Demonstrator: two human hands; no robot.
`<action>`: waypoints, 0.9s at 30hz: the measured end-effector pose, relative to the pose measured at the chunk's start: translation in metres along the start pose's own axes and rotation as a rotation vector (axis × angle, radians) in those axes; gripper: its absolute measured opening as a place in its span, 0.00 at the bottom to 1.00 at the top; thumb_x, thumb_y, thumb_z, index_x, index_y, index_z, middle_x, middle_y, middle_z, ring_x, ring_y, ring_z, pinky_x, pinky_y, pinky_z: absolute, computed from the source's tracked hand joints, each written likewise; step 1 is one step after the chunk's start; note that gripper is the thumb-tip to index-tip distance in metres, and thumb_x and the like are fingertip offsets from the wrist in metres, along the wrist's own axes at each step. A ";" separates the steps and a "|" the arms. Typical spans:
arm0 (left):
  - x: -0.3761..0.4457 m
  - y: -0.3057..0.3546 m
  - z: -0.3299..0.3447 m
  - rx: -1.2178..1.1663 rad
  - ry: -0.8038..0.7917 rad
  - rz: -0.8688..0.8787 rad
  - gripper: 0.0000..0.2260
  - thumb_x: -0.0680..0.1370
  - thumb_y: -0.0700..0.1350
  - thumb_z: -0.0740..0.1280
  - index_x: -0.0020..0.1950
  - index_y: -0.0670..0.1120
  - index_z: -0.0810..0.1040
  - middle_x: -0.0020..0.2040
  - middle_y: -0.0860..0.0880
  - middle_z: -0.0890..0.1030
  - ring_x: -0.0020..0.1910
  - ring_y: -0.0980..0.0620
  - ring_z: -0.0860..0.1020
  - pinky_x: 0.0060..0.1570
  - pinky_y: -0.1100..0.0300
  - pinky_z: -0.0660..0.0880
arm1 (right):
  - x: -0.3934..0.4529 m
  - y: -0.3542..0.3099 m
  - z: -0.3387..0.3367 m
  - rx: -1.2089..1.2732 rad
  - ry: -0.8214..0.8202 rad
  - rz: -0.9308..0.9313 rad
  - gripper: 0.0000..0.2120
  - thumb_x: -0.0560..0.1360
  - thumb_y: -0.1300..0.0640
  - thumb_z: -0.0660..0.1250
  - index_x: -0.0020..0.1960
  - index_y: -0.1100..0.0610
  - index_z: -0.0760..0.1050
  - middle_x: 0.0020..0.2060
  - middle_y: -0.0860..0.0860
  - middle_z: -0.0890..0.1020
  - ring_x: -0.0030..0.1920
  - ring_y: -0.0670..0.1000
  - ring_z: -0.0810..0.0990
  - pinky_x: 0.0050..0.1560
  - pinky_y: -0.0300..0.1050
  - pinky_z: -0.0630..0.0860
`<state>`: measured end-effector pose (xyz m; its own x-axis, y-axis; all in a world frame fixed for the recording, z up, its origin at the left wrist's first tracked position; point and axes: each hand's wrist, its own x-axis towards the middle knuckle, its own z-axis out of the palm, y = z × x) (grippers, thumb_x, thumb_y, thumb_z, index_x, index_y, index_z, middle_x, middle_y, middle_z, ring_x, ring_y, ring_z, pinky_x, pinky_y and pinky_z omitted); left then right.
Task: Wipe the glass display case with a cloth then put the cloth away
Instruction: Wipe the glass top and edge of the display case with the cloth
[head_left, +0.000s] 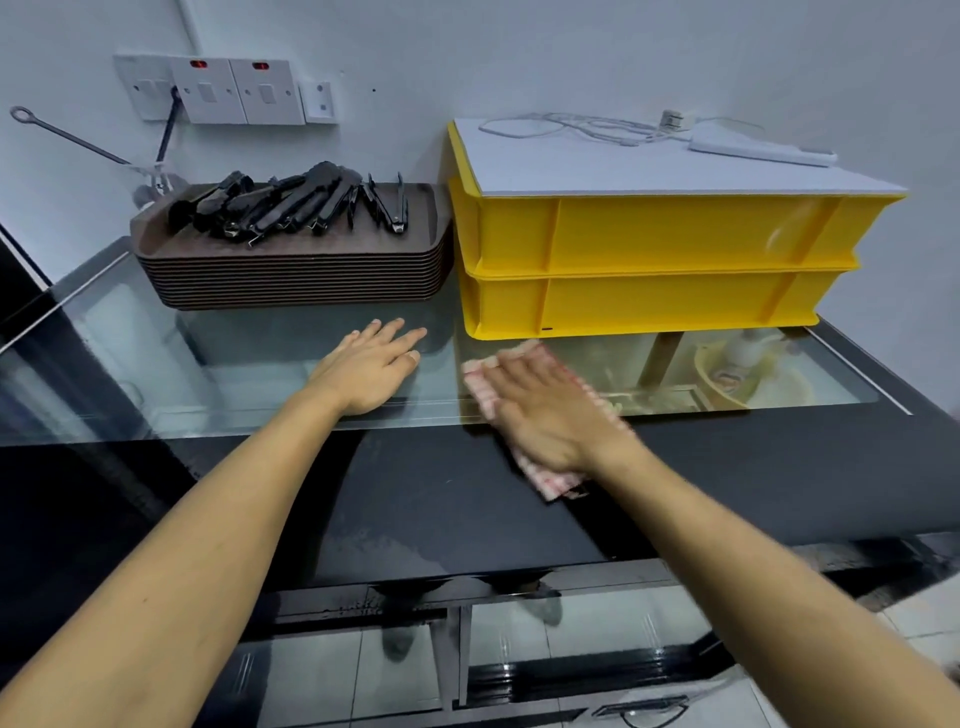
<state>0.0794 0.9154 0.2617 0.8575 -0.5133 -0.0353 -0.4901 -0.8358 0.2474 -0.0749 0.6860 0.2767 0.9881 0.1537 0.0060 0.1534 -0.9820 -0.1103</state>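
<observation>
Wiping the case: right hand presses the cloth flat-fingered, left hand rests open; best kept in even, overlapping strokes short of the crates.

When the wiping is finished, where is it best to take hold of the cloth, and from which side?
Probably at the near corner of the cloth, which sticks out behind the right hand over the black edge of the display case. The cloth lies flat, so pinch that free corner from above with the fingers, coming from the person's side.
</observation>
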 end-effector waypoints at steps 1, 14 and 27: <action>0.000 0.000 0.000 -0.002 -0.002 0.002 0.23 0.87 0.59 0.46 0.84 0.63 0.52 0.86 0.54 0.48 0.85 0.50 0.45 0.82 0.49 0.42 | -0.006 -0.027 0.006 0.007 -0.003 -0.083 0.28 0.87 0.48 0.40 0.86 0.51 0.43 0.85 0.53 0.44 0.84 0.52 0.38 0.80 0.49 0.31; 0.000 -0.001 0.002 -0.007 0.013 -0.001 0.24 0.87 0.60 0.46 0.84 0.64 0.52 0.86 0.55 0.49 0.85 0.51 0.45 0.82 0.50 0.42 | -0.148 0.115 -0.006 0.019 0.031 0.519 0.41 0.73 0.33 0.23 0.84 0.44 0.39 0.84 0.47 0.39 0.83 0.46 0.34 0.82 0.48 0.34; 0.000 -0.001 0.001 0.006 0.005 -0.002 0.24 0.87 0.59 0.45 0.84 0.63 0.52 0.86 0.54 0.49 0.85 0.50 0.45 0.82 0.49 0.42 | -0.070 -0.043 0.022 0.092 0.077 0.032 0.32 0.83 0.42 0.37 0.85 0.49 0.50 0.84 0.48 0.49 0.85 0.52 0.45 0.83 0.53 0.39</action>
<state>0.0796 0.9162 0.2602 0.8593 -0.5105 -0.0315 -0.4891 -0.8382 0.2412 -0.1507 0.7195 0.2595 0.9909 0.1104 0.0767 0.1239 -0.9714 -0.2028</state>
